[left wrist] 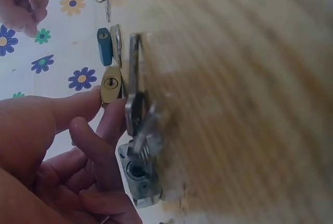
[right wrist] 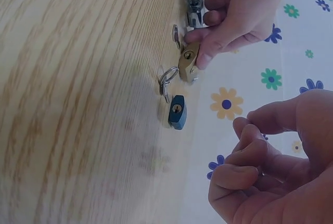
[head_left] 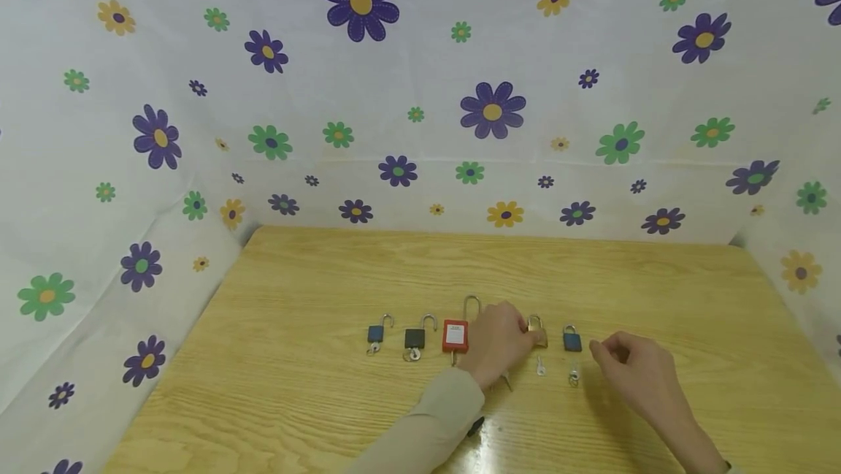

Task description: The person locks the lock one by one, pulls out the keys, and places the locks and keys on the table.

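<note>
With thumb and index finger, my left hand [head_left: 501,341] pinches a brass padlock [left wrist: 111,84], its keyhole facing me in both wrist views. A small key [head_left: 541,367] lies in front of that padlock. Just right of it is a blue padlock [head_left: 572,340], shackle down in its body, with a key on a ring [head_left: 574,376] before it. Under the left hand's other fingers sits a silver metal padlock [left wrist: 140,182], mostly hidden in the head view. My right hand [head_left: 637,372] hovers right of the blue padlock, fingers loosely curled, holding nothing.
Left of the hands stand a red padlock [head_left: 455,336], a black padlock [head_left: 415,339] and another blue padlock [head_left: 375,334], their shackles raised and keys in them. A small black object [head_left: 476,426] lies by the left sleeve. Flowered cloth [head_left: 420,79] encloses the wooden table [head_left: 296,401].
</note>
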{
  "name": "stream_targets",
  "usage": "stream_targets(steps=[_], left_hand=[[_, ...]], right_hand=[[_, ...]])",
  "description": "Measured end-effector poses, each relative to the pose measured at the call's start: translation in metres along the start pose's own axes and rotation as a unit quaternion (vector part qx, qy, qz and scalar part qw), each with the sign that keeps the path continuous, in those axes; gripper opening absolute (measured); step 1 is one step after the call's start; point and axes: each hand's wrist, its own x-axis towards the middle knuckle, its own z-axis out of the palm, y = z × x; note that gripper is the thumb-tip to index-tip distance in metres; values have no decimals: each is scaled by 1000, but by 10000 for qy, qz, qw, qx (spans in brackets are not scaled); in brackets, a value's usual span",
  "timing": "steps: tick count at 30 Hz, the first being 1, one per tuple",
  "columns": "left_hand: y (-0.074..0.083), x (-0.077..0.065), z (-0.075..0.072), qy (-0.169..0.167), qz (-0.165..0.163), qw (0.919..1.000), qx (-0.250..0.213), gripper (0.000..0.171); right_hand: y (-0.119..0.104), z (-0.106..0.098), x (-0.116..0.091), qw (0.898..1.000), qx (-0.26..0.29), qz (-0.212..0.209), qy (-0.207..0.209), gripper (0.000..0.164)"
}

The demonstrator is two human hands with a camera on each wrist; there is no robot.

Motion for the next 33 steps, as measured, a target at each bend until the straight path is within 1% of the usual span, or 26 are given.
stream_targets(steps=[3, 8, 15, 17, 20, 22, 23, 25, 27, 29, 31, 33], left_hand=[[1, 0, 2, -67, 5, 9999, 77, 63], [2, 0, 1, -126, 76, 9999, -36, 64], [3, -2, 0, -97, 150, 9997, -177, 65], [1, -3, -3, -171, 121, 9994, -271, 63], [-4, -4, -13, -137, 5, 9993, -336, 50], [-10, -6, -24, 16, -45, 9998, -218, 41], [-12, -7, -29, 78, -71, 9998, -144, 40], [-18, -9, -37, 210, -112, 9996, 139, 42], [-22, -12, -42, 161, -51, 9986, 504, 49], [-24, -15, -43, 50, 52, 9959, 901, 56], [-25, -17, -41, -4, 165, 9914, 1301, 56], [-24, -20, -37, 2, 247, 9874, 1566, 55]], right_hand=[[0, 0, 0, 10000, 30, 71, -53, 27], [1, 1, -1, 9997, 23, 217, -108, 27], [3, 2, -2, 9998, 34, 182, -100, 26], [4, 3, -3, 9998, 45, 182, -119, 25], [4, 4, -3, 9997, 62, 171, -172, 25], [4, 5, -4, 9996, 57, 161, -209, 25], [5, 5, -4, 9996, 55, 153, -222, 25], [5, 5, -5, 9996, 49, 129, -232, 25], [6, 4, -6, 9997, 16, 103, -202, 25], [7, 3, -7, 9999, -12, 24, -155, 25], [7, 4, -8, 9999, -33, -67, -114, 24], [6, 6, -8, 9998, -11, -129, -137, 23]])
